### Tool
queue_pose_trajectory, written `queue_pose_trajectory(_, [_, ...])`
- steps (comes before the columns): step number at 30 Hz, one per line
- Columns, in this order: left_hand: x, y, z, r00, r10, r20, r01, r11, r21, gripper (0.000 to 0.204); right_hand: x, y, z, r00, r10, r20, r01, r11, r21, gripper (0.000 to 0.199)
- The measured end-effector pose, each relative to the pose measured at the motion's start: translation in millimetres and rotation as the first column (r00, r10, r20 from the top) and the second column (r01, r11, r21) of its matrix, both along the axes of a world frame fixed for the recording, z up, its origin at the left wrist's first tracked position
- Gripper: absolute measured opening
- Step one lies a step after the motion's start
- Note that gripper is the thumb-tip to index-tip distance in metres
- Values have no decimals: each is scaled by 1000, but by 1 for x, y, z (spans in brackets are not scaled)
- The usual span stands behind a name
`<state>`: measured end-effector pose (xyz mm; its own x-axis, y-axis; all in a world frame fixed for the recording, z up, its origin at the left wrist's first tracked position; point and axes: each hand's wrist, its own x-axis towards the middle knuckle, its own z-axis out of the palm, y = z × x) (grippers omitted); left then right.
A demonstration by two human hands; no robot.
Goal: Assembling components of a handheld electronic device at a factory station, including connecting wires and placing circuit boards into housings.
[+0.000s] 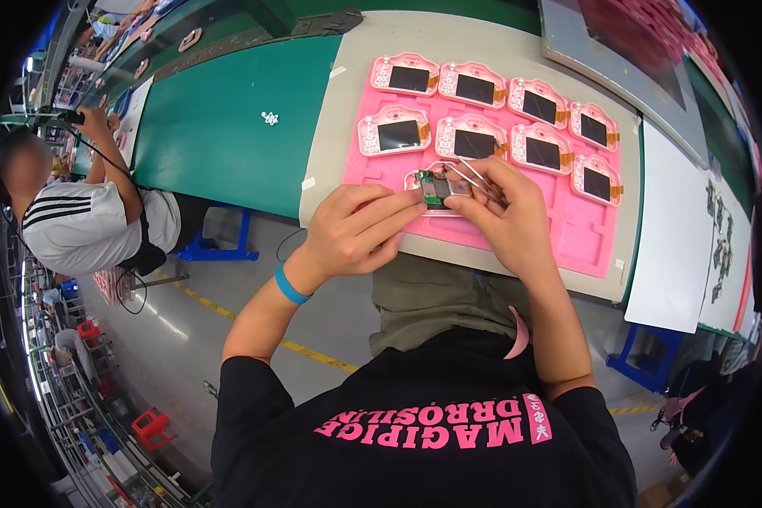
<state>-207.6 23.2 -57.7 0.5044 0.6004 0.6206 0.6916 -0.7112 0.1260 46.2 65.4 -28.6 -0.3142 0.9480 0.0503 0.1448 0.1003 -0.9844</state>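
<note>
In front of me a green circuit board [432, 190] sits over a pink shell [411, 179], with a dark screen part at its right. My left hand [351, 227] has its fingers together, their tips gripping the board's left edge. Tweezers [480, 179] are pinched in my right hand [514, 212], whose thumb presses on the right side of the same assembly. The tweezer tips point to the board's upper edge; whether they grip anything is too small to tell.
A pink foam tray [580, 245] holds several pink shells [474, 87] with dark screens and orange ribbon cables. At right lie a white sheet [670, 229] and small circuit boards [720, 245]. A small white part [269, 118] rests on the green bench [220, 152]. A co-worker [85, 212] sits at left.
</note>
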Motion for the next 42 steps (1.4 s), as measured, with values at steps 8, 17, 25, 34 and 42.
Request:
queue_pose_trajectory(8, [5, -5, -3, 998, 55, 20, -54, 997, -56, 46, -1, 0, 0, 1000, -12, -11, 12, 999, -52, 26])
queue_pose_trajectory(17, [17, -9, 18, 917, 173, 360, -39, 936, -350, 53, -2, -1, 3, 997, 13, 78, -13, 1000, -4, 28])
queue_pose_trajectory(25, [24, -6, 12, 868, 270, 417, -88, 909, -407, 62, -15, -6, 15, 921, -12, 389, -61, 983, 174, 26])
queue_pose_trajectory(34, [28, -6, 16, 847, 271, 457, -87, 919, -385, 60, -22, 8, 25, 858, 75, 508, -86, 996, -2, 30])
queue_pose_trajectory(42, [8, -20, 37, 686, 409, 601, 110, 759, -642, 57, 20, -24, 18, 998, -68, -12, 67, 996, -66, 32])
